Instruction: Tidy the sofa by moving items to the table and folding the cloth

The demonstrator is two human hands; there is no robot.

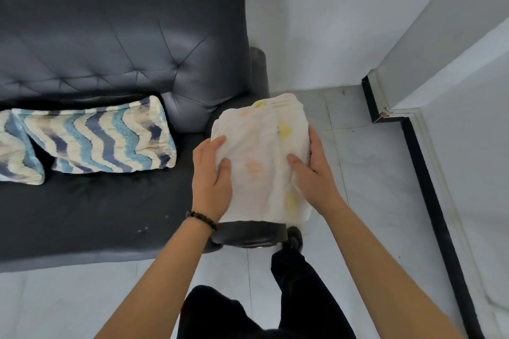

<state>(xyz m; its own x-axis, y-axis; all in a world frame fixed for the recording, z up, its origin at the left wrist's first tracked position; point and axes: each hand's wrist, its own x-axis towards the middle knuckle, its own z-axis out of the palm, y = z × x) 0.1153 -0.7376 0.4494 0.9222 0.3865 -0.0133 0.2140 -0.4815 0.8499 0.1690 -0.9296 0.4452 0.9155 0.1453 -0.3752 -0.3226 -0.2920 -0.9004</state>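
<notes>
Both our hands frame the folded cloth [264, 151], which lies along the armrest [248, 234] at the right end of the sofa [110, 49], its near end almost reaching the armrest's front. To finish this fold well, we judge that we should press down and outward from the middle so wrinkles leave. We should also square the layered edges against each other and keep the bundle centred on the narrow armrest, so it does not slide towards the floor. Our left hand [212, 173] lies against the cloth's left side, fingers close together and nearly straight, thumb laid on top. Our right hand [316, 170] mirrors it on the right side, thumb spread onto the top, fingers straight along the edge. Neither hand clamps the fabric. Both forearms reach forward, wrists low and roughly level.
</notes>
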